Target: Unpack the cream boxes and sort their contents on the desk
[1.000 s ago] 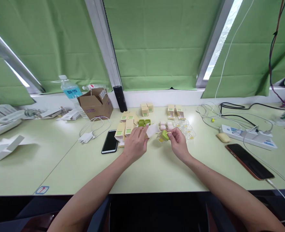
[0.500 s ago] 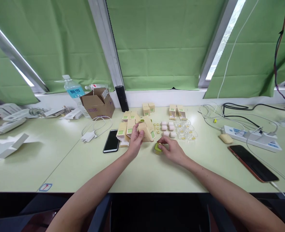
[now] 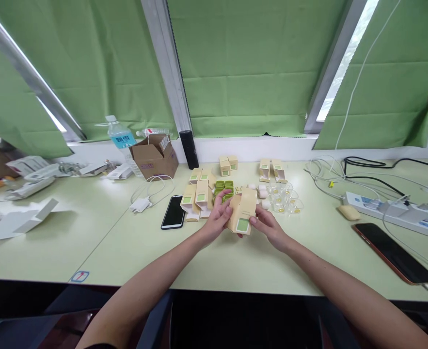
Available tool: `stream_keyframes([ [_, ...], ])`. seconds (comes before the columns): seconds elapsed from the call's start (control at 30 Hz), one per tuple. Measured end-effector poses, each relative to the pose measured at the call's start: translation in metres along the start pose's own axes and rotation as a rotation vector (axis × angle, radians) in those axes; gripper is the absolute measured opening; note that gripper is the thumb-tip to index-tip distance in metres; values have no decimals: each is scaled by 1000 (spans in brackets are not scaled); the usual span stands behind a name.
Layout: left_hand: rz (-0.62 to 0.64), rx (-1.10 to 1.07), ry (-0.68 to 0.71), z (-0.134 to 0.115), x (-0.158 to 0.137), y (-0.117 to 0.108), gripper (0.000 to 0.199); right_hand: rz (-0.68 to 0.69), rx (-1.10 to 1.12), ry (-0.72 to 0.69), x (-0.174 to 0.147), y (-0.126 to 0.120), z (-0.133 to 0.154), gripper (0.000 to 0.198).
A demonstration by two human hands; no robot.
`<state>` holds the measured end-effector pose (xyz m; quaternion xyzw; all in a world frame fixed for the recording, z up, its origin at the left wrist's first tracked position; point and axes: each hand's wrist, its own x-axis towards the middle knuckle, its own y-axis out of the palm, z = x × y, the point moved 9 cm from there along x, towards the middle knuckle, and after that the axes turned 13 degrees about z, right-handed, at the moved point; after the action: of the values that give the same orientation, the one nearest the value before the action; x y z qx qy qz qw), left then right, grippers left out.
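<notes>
The bare left forearm (image 3: 159, 272) and bare right forearm (image 3: 332, 269) slanted inward over the near edge of the pale yellow-green, flat-topped desk (image 3: 257, 274). The bare left hand (image 3: 216, 219) gripped with bent fingers; the bare right hand (image 3: 273, 230) gripped opposite, its thumb pointing leftward.

The left hand (image 3: 216, 220) and right hand (image 3: 274, 230) are bare, and so are the left forearm (image 3: 155, 272) and right forearm (image 3: 337, 282). A curved dark edge (image 3: 100, 346), apparently a sleeve hem, crosses the left arm at the bottom. Tiny spots dot the right forearm.
</notes>
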<state>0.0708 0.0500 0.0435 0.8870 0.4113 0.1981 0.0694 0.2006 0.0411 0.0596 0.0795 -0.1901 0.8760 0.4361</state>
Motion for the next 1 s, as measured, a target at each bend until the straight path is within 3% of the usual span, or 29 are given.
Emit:
stream_keyframes([
  [0.1, -24, 111, 33, -5, 0, -1, 67, -1, 188, 6, 1, 2, -3, 54],
  [0.27, -47, 367, 138, -16, -3, -2, 57, -139, 334, -11, 4, -12, -3, 58],
  [0.63, 1, 645, 199, -24, -8, 16, 53, -236, 240, 74, 1, -19, -15, 52],
  [0.77, -2, 735, 253, -28, -9, 17, 53, -241, 220, 65, 2, -20, -19, 52],
  [1.0, 5, 769, 231, -26, -9, 14, 51, -225, 211, 23, 3, -16, -24, 54],
])
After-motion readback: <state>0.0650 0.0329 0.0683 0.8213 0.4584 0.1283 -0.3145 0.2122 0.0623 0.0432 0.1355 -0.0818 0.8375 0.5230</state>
